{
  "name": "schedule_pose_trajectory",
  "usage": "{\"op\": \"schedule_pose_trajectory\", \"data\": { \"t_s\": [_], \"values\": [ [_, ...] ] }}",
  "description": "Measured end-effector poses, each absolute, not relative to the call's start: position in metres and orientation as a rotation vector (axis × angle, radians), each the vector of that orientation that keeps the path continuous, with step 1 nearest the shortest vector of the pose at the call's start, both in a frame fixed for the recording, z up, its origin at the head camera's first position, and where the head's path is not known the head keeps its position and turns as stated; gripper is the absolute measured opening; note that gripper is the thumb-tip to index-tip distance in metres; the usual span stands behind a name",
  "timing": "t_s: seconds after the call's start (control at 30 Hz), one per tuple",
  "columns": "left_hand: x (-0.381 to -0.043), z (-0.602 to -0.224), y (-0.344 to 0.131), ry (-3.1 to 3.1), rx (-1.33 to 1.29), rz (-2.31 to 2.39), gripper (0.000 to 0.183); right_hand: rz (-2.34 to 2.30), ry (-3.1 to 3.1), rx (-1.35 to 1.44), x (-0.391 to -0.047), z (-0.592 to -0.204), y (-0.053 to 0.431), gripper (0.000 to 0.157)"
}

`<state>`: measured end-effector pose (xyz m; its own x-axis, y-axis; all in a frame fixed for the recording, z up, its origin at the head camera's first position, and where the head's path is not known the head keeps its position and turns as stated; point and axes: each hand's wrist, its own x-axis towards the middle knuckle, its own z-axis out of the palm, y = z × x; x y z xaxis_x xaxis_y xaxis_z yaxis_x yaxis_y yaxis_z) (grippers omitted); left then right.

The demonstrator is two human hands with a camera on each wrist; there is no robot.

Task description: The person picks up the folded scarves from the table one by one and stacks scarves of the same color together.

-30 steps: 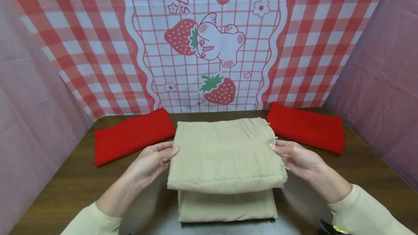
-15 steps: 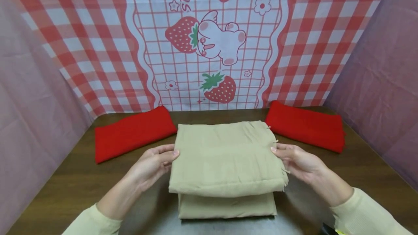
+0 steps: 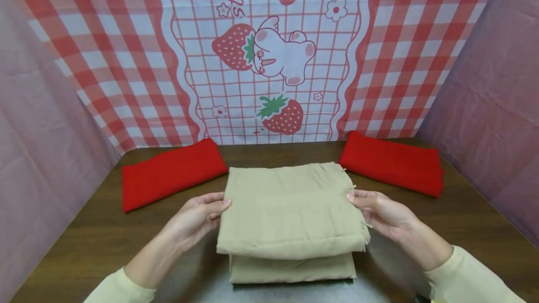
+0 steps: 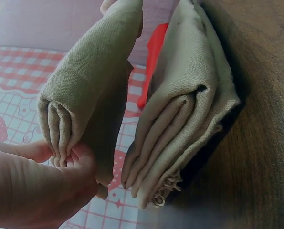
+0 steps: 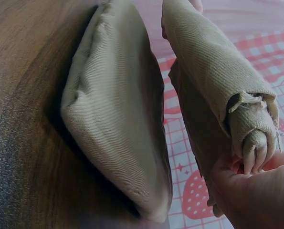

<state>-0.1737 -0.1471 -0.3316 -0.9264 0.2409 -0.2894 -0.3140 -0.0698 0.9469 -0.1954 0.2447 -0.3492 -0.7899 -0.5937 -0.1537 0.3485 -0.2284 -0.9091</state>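
A folded beige scarf (image 3: 290,209) with short fringe at its right edge is held level between both hands in the head view. My left hand (image 3: 195,219) pinches its left edge, thumb on top and fingers beneath. On the opposite edge my right hand (image 3: 389,214) pinches beside the fringe. Below it lies a second folded beige scarf (image 3: 292,270), mostly covered in the head view. Both wrist views show a gap between this lower scarf (image 4: 180,109) and the held one (image 5: 218,62), whose rolled layers show at the ends.
Folded red cloths lie on the brown wooden table (image 3: 84,247), one at the back left (image 3: 172,172) and one at the back right (image 3: 391,165). A strawberry-print checked cloth (image 3: 269,106) hangs behind. Part of a dark object (image 3: 422,299) shows at the bottom right edge.
Both hands have lowered the held scarf a little toward the lower one, so less of the lower scarf shows. The grip stays the same. The red cloths lie as before.
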Motion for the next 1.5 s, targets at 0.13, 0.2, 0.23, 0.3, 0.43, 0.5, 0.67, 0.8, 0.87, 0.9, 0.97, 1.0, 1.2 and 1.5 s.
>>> {"op": "schedule_pose_trajectory", "data": {
  "t_s": [0.13, 0.2, 0.23, 0.3, 0.43, 0.5, 0.67, 0.8, 0.87, 0.9, 0.97, 1.0, 1.2, 1.5],
  "values": [
    [-0.175, -0.336, -0.147, 1.808, -0.082, 2.065, 0.056, -2.046, 1.508, -0.23, -0.195, -0.352, 0.243, 0.027],
    [-0.175, -0.338, -0.147, 1.791, -0.085, 2.068, 0.057, -2.033, 1.536, -0.208, -0.194, -0.354, 0.242, 0.04],
    [-0.175, -0.339, -0.147, 1.788, -0.083, 2.069, 0.057, -2.024, 1.551, -0.201, -0.194, -0.354, 0.242, 0.049],
    [-0.175, -0.341, -0.147, 1.785, -0.08, 2.067, 0.057, -2.011, 1.567, -0.189, -0.194, -0.356, 0.241, 0.066],
    [-0.174, -0.343, -0.147, 1.772, -0.07, 2.077, 0.056, -1.987, 1.603, -0.171, -0.194, -0.356, 0.24, 0.082],
    [-0.173, -0.343, -0.148, 1.761, -0.064, 2.083, 0.056, -1.973, 1.616, -0.167, -0.193, -0.355, 0.24, 0.082],
    [-0.171, -0.346, -0.148, 1.732, -0.054, 2.09, 0.057, -1.964, 1.591, -0.195, -0.192, -0.357, 0.242, 0.067],
    [-0.169, -0.349, -0.15, 1.725, -0.05, 2.075, 0.061, -1.971, 1.518, -0.248, -0.192, -0.362, 0.243, 0.027],
    [-0.168, -0.351, -0.15, 1.723, -0.047, 2.068, 0.063, -1.968, 1.5, -0.258, -0.192, -0.364, 0.244, 0.017],
    [-0.168, -0.352, -0.15, 1.722, -0.047, 2.064, 0.063, -1.963, 1.504, -0.258, -0.192, -0.365, 0.244, 0.017],
    [-0.167, -0.353, -0.15, 1.717, -0.052, 2.066, 0.064, -1.959, 1.518, -0.247, -0.191, -0.367, 0.243, 0.017],
    [-0.167, -0.354, -0.15, 1.716, -0.051, 2.064, 0.064, -1.96, 1.523, -0.238, -0.191, -0.368, 0.243, 0.018],
    [-0.164, -0.359, -0.15, 1.699, -0.05, 2.054, 0.064, -1.952, 1.486, -0.268, -0.187, -0.371, 0.245, 0.016],
    [-0.162, -0.367, -0.152, 1.679, -0.059, 2.05, 0.066, -1.922, 1.518, -0.303, -0.182, -0.375, 0.244, 0.021]
  ]
}}
